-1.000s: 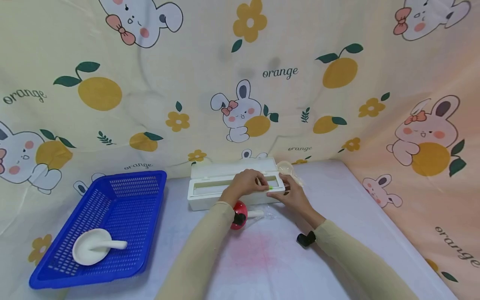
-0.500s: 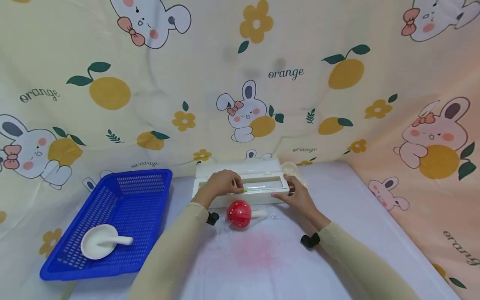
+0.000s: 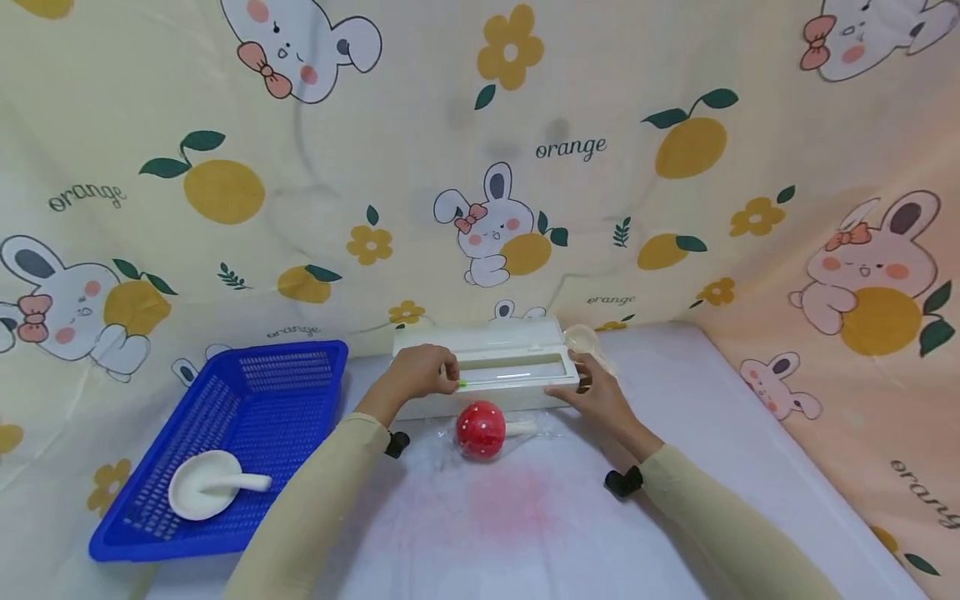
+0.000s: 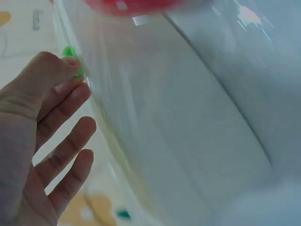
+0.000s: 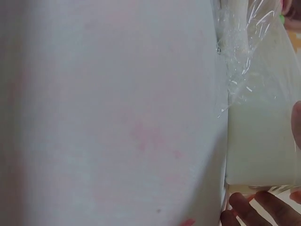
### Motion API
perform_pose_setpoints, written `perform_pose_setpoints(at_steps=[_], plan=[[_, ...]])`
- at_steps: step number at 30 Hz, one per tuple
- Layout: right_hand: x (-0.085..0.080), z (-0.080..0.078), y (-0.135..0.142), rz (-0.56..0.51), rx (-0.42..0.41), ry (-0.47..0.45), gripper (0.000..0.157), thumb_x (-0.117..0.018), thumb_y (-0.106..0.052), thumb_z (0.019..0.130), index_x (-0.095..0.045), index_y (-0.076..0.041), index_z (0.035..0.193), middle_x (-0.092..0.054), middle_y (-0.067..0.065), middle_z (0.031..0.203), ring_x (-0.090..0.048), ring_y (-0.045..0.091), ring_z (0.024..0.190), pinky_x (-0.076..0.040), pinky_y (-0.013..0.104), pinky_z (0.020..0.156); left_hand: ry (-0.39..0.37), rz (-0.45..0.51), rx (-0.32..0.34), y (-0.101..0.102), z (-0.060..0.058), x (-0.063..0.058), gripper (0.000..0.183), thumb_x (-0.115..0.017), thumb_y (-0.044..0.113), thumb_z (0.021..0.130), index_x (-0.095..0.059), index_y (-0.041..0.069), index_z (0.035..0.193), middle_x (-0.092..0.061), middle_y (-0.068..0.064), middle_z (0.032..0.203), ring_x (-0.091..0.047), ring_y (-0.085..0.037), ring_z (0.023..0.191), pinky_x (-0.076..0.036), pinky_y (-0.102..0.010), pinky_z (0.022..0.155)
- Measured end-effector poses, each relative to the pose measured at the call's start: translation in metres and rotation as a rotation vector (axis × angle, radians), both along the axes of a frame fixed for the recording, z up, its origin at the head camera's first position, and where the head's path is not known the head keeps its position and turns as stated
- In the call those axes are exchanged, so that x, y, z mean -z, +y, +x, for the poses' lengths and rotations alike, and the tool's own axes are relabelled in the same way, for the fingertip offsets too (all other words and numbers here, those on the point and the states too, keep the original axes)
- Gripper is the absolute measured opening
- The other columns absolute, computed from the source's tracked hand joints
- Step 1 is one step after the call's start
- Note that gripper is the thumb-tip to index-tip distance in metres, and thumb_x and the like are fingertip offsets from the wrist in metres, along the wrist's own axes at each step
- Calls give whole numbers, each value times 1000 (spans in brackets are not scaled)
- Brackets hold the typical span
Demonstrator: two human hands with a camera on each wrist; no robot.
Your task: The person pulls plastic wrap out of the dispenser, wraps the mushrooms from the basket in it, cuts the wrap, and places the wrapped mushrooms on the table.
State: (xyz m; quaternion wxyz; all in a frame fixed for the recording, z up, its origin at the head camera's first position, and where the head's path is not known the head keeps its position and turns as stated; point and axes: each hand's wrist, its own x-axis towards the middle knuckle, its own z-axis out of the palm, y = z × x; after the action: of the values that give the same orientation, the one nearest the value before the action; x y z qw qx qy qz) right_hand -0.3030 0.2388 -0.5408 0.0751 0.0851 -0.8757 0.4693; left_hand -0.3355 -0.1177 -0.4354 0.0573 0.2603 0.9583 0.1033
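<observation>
A long white cling film dispenser [image 3: 525, 400] lies at the back of the table with its lid [image 3: 480, 333] tipped back. My left hand [image 3: 416, 375] pinches the small green cutter slider [image 3: 462, 384] on its front rim between thumb and forefinger; in the left wrist view the other fingers spread loosely beside the green slider [image 4: 69, 51]. My right hand [image 3: 596, 387] grips the dispenser's right end, thumb in front and fingers round the side. Just before the dispenser lies a red, white-dotted ball-shaped head [image 3: 480, 429] on a white handle, with clear film over it.
A blue plastic basket [image 3: 330, 417] stands on the left, holding a white round dish-like piece [image 3: 198, 487] with a stubby handle. Behind my right hand sits a pale translucent round object [image 3: 581, 337]. Printed cloth [image 3: 420, 125] hangs behind the table; pink stains [image 3: 510, 500] mark its white cover.
My left hand has slid the green cutter from the dispenser's right end leftward along the rim. The red head has come fully into view. My right hand has kept its hold.
</observation>
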Motion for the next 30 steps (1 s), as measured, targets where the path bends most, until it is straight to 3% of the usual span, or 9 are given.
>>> perform_pose_setpoints(at_steps=[3, 8, 11, 13, 17, 21, 26, 30], plan=[[-1, 1, 2, -2, 17, -4, 93, -92, -46, 85, -44, -18, 160, -64, 22, 145, -70, 33, 108, -60, 40, 86, 2, -26, 3, -23, 0, -4, 7, -83, 28, 93, -77, 25, 92, -72, 9, 92, -61, -14, 83, -52, -37, 75], [-1, 2, 5, -4, 6, -6, 94, -91, -46, 87, -42, -17, 161, -63, 24, 146, -70, 35, 109, -60, 38, 84, -22, -42, -45, -65, 4, -4, 7, -82, 27, 93, -75, 24, 94, -69, 6, 92, -59, -16, 81, -50, -35, 73], [1, 1, 7, 6, -5, -10, 94, -89, -47, 88, -41, -16, 163, -62, 25, 146, -71, 34, 111, -60, 34, 85, 53, -72, -66, -85, 8, 0, 12, -85, 25, 89, -73, 26, 90, -69, 7, 91, -57, -14, 77, -49, -35, 69], [2, 1, 9, 3, -5, -11, 94, -89, -44, 88, -41, -14, 163, -63, 26, 145, -72, 35, 109, -60, 33, 84, 114, -95, -40, -91, 10, 2, 13, -85, 24, 88, -72, 26, 90, -70, 6, 93, -56, -13, 76, -50, -35, 66], [2, 2, 11, -21, -5, -10, 93, -90, -38, 89, -41, -13, 163, -63, 27, 144, -74, 36, 107, -61, 33, 84, 183, -109, -5, -92, 14, 5, 13, -83, 24, 88, -71, 23, 91, -72, 2, 94, -57, -15, 75, -53, -38, 65], [1, 0, 10, -22, -15, -20, 95, -90, -39, 89, -39, -14, 164, -61, 28, 147, -74, 36, 108, -61, 35, 87, 166, -87, -69, -86, 18, 2, 14, -83, 24, 90, -72, 19, 96, -73, 1, 94, -59, -16, 78, -54, -40, 72], [-1, 1, 4, 1, -21, -37, 96, -89, -38, 91, -34, -14, 165, -59, 30, 149, -72, 38, 111, -60, 46, 93, 152, -44, -72, -66, 30, 2, 26, -81, 33, 96, -72, 15, 112, -72, -2, 104, -67, -20, 90, -58, -41, 82], [-3, 2, -4, 14, -36, -10, 95, -88, -35, 93, -30, -10, 164, -53, 32, 151, -68, 42, 116, -59, 52, 96, 172, -37, -77, -48, 44, 11, 31, -84, 40, 94, -70, 17, 110, -69, -3, 105, -67, -25, 96, -57, -44, 82]])
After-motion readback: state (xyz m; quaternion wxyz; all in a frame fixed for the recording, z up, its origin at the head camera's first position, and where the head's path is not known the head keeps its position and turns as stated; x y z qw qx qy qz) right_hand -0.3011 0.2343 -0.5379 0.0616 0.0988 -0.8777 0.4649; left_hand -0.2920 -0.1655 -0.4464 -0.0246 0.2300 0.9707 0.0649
